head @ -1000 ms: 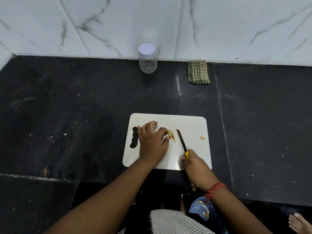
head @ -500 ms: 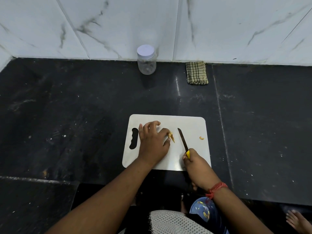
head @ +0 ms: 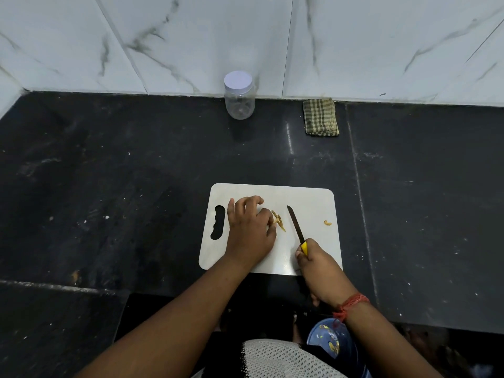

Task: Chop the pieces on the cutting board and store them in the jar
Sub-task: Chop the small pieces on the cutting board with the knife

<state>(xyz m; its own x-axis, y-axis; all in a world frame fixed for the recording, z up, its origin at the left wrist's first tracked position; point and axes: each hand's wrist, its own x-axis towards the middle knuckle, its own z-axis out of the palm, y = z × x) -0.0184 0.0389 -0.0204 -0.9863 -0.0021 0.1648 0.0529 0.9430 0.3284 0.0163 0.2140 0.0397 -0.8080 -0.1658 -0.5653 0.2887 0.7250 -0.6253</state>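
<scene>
Chopping is underway — the left hand is pinching the pieces, the right hand gripping the knife. Next, probably bringing the blade onto them.

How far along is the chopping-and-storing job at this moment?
Early. Done: little; a few yellowish strips lie on the cutting board. In hand: the left hand steadies them while the right hand holds the knife beside them. Left: one stray piece is untouched, and the jar looks empty, lid on.
</scene>
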